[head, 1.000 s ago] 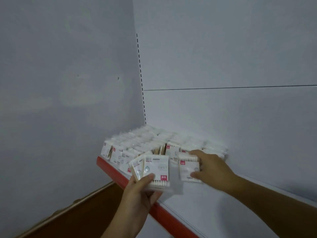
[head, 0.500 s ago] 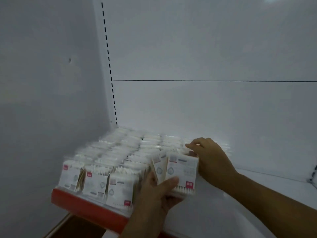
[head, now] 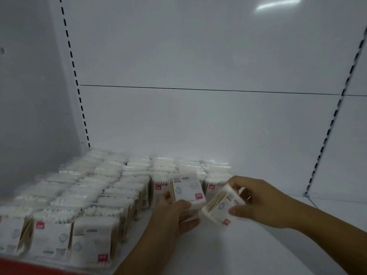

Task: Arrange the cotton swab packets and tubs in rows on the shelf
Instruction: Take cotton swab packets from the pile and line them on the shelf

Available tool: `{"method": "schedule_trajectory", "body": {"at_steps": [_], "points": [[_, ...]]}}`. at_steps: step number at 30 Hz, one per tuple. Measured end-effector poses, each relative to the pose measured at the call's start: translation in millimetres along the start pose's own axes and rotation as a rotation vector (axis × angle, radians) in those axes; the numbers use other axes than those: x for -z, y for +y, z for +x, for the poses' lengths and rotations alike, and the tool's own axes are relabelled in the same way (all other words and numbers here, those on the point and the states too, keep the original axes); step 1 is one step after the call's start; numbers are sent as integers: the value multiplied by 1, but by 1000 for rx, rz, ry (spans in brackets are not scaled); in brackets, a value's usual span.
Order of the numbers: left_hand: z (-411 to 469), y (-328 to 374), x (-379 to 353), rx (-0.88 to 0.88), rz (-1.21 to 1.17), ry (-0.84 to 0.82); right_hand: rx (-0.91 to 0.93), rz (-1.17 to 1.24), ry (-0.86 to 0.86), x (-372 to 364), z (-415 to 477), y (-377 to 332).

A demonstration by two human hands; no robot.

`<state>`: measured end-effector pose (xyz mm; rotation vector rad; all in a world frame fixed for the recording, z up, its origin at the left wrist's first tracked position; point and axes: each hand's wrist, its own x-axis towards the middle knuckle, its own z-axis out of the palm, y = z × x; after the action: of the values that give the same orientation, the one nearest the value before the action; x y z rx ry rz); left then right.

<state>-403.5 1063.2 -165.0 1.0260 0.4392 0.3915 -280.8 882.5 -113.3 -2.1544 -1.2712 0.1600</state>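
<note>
Several white cotton swab packets stand in rows on the left part of the white shelf, reaching back to the rear panel. My left hand grips a small stack of packets upright at the right end of the rows. My right hand pinches a single packet, tilted, just right of that stack and above the shelf. No tubs are in view.
The shelf has a red front strip at lower left. A white back panel with slotted uprights closes the rear, and a grey side wall stands at left. Bare shelf surface lies right of the packets.
The view has swung right and closer to the shelf. My right hand has come off the rows and now holds a tilted packet beside the stack in my left hand.
</note>
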Motion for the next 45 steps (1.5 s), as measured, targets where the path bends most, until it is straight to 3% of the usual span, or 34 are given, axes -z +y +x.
{"method": "schedule_trajectory", "body": {"at_steps": [4, 7, 9, 15, 20, 26, 28, 31, 35, 37, 40, 45], "points": [[-3, 27, 1, -218, 301, 96, -58, 115, 122, 12, -5, 29], [-2, 64, -6, -477, 785, 62, -153, 380, 151, 17, -3, 42], [3, 84, -17, -583, 1096, 41, -168, 434, 168, 13, -1, 45], [37, 91, -40, -538, 1651, -81, -231, 187, 302, -22, 9, 53], [50, 84, -31, -532, 1739, -118, -252, 230, 381, -43, 7, 62], [61, 85, -24, -563, 1794, -274, -303, 571, 457, -44, -3, 60], [64, 77, -25, -603, 1836, -312, -302, 495, 426, -49, 2, 53], [70, 62, -20, -713, 2073, -322, -289, 123, 409, -64, 12, 45], [78, 49, -10, -505, 2245, -400, -247, -111, 465, -77, 13, 49], [81, 46, -8, -486, 2281, -419, -238, -187, 446, -81, 14, 54], [90, 45, -12, -491, 2318, -410, -226, -249, 439, -84, 19, 57], [88, 53, -16, -458, 2326, -460, -275, -90, 395, -78, 20, 47]]}}
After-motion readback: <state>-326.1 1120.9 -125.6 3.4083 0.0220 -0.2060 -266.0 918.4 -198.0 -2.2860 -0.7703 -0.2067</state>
